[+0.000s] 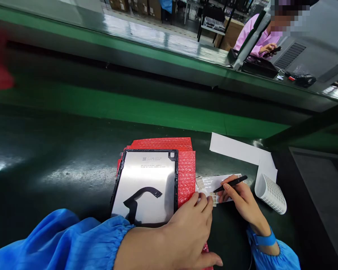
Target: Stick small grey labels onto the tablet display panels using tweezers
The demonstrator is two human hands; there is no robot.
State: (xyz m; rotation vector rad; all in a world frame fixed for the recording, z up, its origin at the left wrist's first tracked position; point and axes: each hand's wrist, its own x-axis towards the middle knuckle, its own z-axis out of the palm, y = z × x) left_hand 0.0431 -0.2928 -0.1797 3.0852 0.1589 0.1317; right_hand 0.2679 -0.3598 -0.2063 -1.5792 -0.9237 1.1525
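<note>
My right hand (240, 198) pinches black tweezers (232, 183), tip pointing down-left at small tan stickers on a white sheet (214, 182). With its thumb spread away, my left hand (187, 227) lies over the right edge of a red bubble-wrap pad (187, 176). Its fingertips rest at the near left part of the sheet. On the pad, left of that hand, is a tablet display panel (149, 176), metal back up in a black frame. A black flex cable (141, 193) curves across the panel's lower half. My left forearm passes in front of its near edge.
White paper strips (236, 148) lie on the dark table beyond my right hand, one curled end (272, 193) printed with a grid. A black tray (321, 195) stands at the right. Across the green ledge (129, 99), a person in pink (250, 33) holds a dark object.
</note>
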